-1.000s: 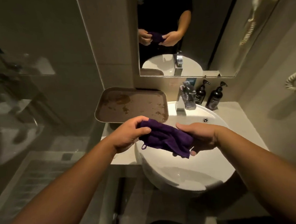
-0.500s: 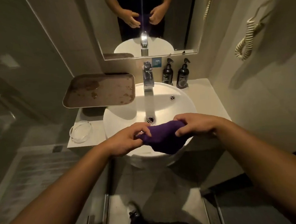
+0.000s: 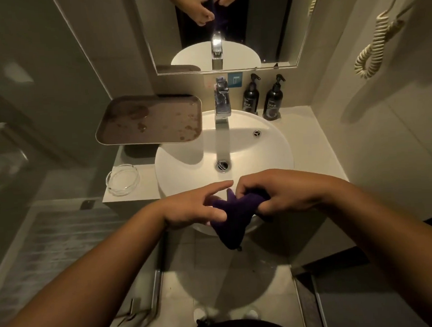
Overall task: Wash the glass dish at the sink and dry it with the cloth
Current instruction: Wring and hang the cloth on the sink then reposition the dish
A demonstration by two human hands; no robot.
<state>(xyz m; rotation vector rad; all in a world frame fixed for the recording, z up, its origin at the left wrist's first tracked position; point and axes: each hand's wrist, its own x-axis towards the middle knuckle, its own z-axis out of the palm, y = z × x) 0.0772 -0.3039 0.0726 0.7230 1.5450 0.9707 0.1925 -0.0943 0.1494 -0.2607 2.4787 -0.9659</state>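
Note:
A dark purple cloth (image 3: 231, 220) hangs bunched over the near rim of the round white sink (image 3: 272, 160). My right hand (image 3: 276, 195) is closed on its upper right part. My left hand (image 3: 195, 209) lies against the cloth's left side with its fingers spread, the index finger pointing right; whether it grips the cloth I cannot tell. The round glass dish (image 3: 122, 179) sits upright on the counter left of the sink, apart from both hands. The chrome tap (image 3: 222, 105) stands at the back of the basin with no water running.
A wet brown tray (image 3: 150, 119) sits raised at the back left, overhanging the sink rim. Two dark pump bottles (image 3: 263, 98) stand behind the basin on the right. A mirror (image 3: 228, 27) hangs above. A coiled cord (image 3: 376, 47) hangs on the right wall.
The view has tilted down and centred on the sink. The cloth has gone from spread between both hands to bunched and hanging low. My left hand's fingers have loosened.

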